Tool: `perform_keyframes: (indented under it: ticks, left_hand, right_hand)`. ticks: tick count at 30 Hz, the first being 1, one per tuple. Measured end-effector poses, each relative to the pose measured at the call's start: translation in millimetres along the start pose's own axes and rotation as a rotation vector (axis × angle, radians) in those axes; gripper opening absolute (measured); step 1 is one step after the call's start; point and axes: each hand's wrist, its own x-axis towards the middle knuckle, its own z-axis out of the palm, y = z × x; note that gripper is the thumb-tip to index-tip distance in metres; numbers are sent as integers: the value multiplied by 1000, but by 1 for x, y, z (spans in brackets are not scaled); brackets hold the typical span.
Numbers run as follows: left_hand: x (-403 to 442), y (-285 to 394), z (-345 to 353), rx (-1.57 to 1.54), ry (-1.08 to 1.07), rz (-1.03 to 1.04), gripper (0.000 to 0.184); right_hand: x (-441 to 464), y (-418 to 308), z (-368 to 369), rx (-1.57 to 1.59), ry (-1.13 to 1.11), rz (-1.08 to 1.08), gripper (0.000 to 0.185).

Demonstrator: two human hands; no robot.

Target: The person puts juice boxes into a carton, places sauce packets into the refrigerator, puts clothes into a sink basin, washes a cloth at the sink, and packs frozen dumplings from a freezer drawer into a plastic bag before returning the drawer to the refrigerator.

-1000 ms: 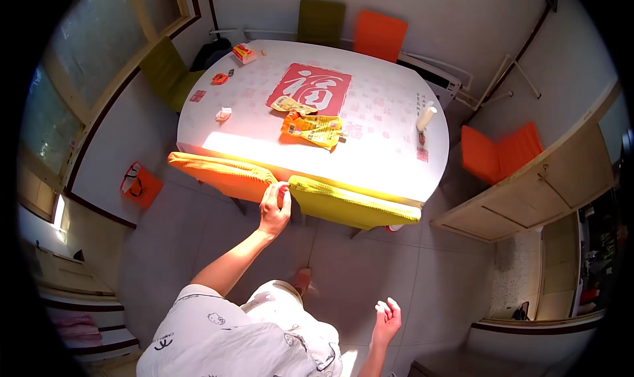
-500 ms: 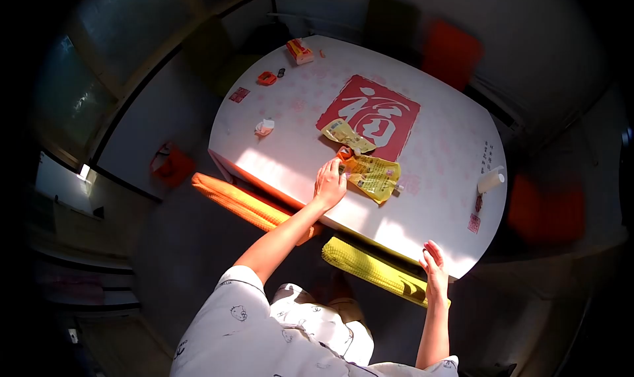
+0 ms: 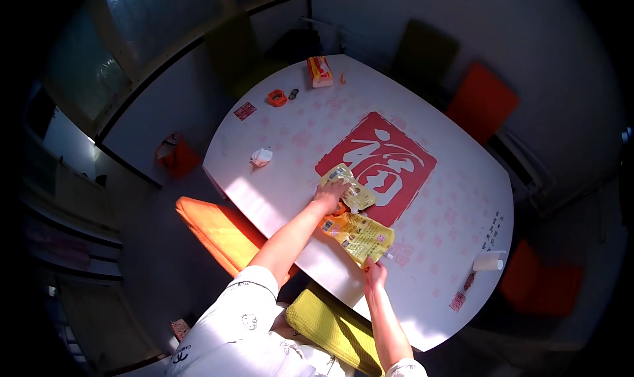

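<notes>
Two yellow printed pouches lie close together near the table's front edge. On the smaller, paler pouch [image 3: 358,195] rests my left hand [image 3: 329,196], its fingers stretched over the left part. A small orange item [image 3: 340,208] shows partly beneath that hand. The larger yellow pouch [image 3: 363,237] lies just below, with a white spout at its right end. My right hand [image 3: 375,273] pinches its lower edge, fingers closed there.
A red square with a white character [image 3: 409,172] marks the white table [image 3: 304,172]. Also on it are a crumpled tissue [image 3: 261,157], an orange object [image 3: 277,98], a tissue pack [image 3: 319,72] and a white roll [image 3: 487,262]. Orange [image 3: 221,235] and yellow-green [image 3: 330,327] chairs stand at the front.
My right hand has come from the table's front right to the larger pouch and closed on its edge. My left hand has shifted from the orange item to the paler pouch. The view has shifted.
</notes>
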Motion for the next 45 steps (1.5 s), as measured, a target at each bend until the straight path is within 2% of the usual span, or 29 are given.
perform_keyframes:
  ticks: [1,4,5,8,10,11,12,14,15,17,18,19,21,22,24,26,28,30,32,35,36,38,40,41,42,44,45]
  left_hand:
    - [2,0,-4,60,-23,5,79]
    - [18,-1,-6,279,2,112,67]
    - [21,0,-4,322,28,147,64]
    - [37,-10,22,346,156,203,54]
    - [32,-11,33,362,250,208,52]
    - [38,-15,41,381,295,252,49]
    - [36,-14,45,326,282,254,49]
    - [30,-9,47,229,257,269,49]
    - [24,-7,45,121,440,421,42]
    - [13,18,38,-202,358,506,36]
    - [-4,40,29,-362,298,543,33]
    - [-25,67,20,-569,163,518,22]
    - [-69,117,18,-873,-104,637,19]
    - [-94,147,19,-1017,-263,688,18]
    - [-162,196,9,-1234,-717,787,23]
    - [-228,230,17,-1217,-1104,832,26]
    - [-293,261,38,-1125,-1408,1035,27]
    - [-353,299,58,-986,-1335,1295,26]
    - [-404,321,92,-979,-1708,951,24]
    - [-460,350,160,-882,-1508,1103,16]
    - [-479,366,178,-994,-1426,1069,13]
    - [-510,402,207,-1011,-1289,1162,12]
    - [-547,439,228,-1065,-1244,1172,12]
    - [-563,457,237,-1081,-1224,1174,11]
    - [-577,474,245,-1099,-1197,1167,11]
    - [-593,501,269,-1063,-1195,1134,10]
    - [-601,517,276,-1052,-1182,1120,10]
  right_hand:
    - [-21,-20,12,-13,63,4,21]
    - [-46,-35,20,-170,47,-348,20]
    - [-67,-45,27,-196,118,-572,22]
    - [-128,-75,18,-167,135,-728,20]
    - [-165,-80,-2,146,141,-576,16]
    - [-181,-78,-18,162,175,-605,13]
    - [-198,-76,-35,182,213,-635,11]
    - [-233,-72,-60,61,514,-729,9]
    - [-254,-67,-80,-45,601,-786,11]
    - [-296,-64,-106,-164,813,-873,13]
    - [-319,-64,-110,-176,944,-903,13]
    - [-340,-65,-113,-172,1054,-923,12]
    - [-377,-65,-117,-201,1274,-985,10]
    - [-394,-65,-120,-238,1376,-1025,9]
    - [-430,-68,-127,-272,1427,-1038,9]
    - [-455,-68,-141,-285,1472,-1031,17]
    - [-470,-55,-157,-243,1537,-952,24]
    - [-484,-41,-174,-178,1511,-931,24]
    - [-504,-24,-195,-100,1519,-939,25]
    - [-549,-1,-233,-114,1542,-902,22]
    - [-558,4,-252,-80,1488,-928,22]
    - [-584,11,-283,79,1361,-971,23]
    - [-608,26,-317,129,1311,-1003,26]
    - [-617,36,-334,308,1206,-1047,37]
    - [-628,41,-352,320,1168,-1007,48]
    - [-633,35,-388,338,1216,-1237,54]
    - [-633,29,-403,428,1215,-1347,44]
